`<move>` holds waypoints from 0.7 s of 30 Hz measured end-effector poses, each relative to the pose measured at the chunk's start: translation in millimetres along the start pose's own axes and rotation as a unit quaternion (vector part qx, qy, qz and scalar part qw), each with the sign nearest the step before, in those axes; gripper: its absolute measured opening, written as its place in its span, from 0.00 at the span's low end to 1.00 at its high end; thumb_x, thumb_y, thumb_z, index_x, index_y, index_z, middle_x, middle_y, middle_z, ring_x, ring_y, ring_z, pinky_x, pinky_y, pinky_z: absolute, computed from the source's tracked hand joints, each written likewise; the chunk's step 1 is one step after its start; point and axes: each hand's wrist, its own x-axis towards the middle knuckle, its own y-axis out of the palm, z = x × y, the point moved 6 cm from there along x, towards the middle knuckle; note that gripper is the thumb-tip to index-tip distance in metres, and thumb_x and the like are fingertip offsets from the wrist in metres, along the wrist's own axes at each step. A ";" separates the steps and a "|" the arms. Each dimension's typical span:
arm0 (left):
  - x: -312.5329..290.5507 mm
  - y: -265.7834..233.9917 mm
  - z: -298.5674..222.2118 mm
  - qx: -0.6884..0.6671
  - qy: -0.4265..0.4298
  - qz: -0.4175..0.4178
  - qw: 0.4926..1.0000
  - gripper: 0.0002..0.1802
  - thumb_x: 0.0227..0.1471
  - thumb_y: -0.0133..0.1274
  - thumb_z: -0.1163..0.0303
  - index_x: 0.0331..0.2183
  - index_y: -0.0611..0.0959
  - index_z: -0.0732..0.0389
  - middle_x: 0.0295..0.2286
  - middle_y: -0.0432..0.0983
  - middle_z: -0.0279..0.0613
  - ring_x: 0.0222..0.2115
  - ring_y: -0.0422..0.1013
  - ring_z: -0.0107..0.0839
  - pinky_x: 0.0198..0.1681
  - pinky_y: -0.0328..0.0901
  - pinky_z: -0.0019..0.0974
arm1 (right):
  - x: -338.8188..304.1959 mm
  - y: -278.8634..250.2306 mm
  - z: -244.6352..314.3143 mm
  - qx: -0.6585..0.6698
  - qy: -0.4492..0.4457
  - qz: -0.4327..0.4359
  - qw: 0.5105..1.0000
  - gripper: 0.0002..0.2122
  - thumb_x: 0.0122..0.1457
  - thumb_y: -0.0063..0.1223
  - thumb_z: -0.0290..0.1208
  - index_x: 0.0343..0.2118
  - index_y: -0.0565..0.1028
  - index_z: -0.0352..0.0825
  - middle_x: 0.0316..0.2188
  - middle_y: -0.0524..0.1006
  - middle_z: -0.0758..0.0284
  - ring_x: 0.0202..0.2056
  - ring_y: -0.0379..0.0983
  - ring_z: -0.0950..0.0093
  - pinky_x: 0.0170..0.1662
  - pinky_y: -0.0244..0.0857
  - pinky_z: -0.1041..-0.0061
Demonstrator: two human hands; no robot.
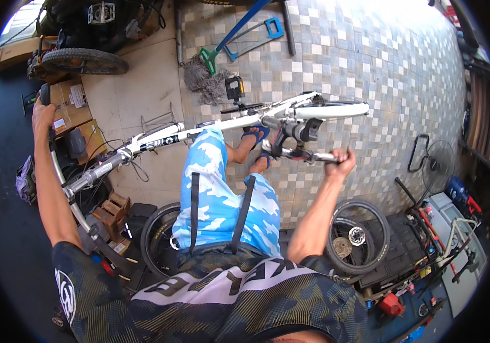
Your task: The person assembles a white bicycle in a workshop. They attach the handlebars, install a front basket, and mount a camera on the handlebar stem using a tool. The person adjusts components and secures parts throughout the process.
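A white bicycle (222,124) stands across in front of my legs, its handlebar (56,160) at the left and its rear wheel (342,108) at the right. My left hand (43,116) is closed round the handlebar's black grip (45,94). At the other end, my right hand (340,164) is closed round the end of a silver bar (313,155). This bar runs toward the middle of the frame; whether it is fixed there I cannot tell. Above it is a grey tube (285,128) with a black end. A black pedal (235,88) sticks out on the far side.
A mop (208,74) and a blue hacksaw (256,39) lie on the tiled floor ahead. Loose tyres and wheels (359,237) lie at right, near a fan (439,163) and scattered tools. Cardboard boxes (68,103) stand at left, below another bicycle's wheel (85,60).
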 end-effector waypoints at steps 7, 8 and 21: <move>-25.5 12.3 -9.4 -0.064 -0.013 0.024 0.998 0.31 0.46 0.54 0.69 0.56 0.76 0.57 0.44 0.80 0.59 0.47 0.76 0.56 0.51 0.68 0.51 | 99.7 248.0 -64.4 -0.528 0.135 0.201 0.814 0.10 0.66 0.49 0.36 0.41 0.74 0.34 0.13 0.54 0.79 0.14 0.54 0.84 0.19 0.55 0.78; -28.3 8.4 0.0 -0.048 -0.009 0.001 0.999 0.31 0.47 0.54 0.68 0.55 0.76 0.57 0.44 0.80 0.59 0.47 0.76 0.57 0.51 0.69 0.51 | 66.5 307.8 -122.4 -0.701 0.147 0.284 0.638 0.11 0.65 0.50 0.37 0.39 0.75 0.32 0.13 0.59 0.78 0.15 0.60 0.83 0.19 0.58 0.77; 25.4 27.2 18.9 0.018 0.019 -0.030 0.999 0.31 0.49 0.51 0.64 0.56 0.74 0.61 0.49 0.77 0.62 0.52 0.72 0.59 0.55 0.66 0.54 | -270.1 29.5 -170.6 -0.709 -0.224 0.638 -0.200 0.04 0.48 0.58 0.33 0.21 0.82 0.42 0.21 0.82 0.70 0.29 0.77 0.72 0.42 0.63 0.71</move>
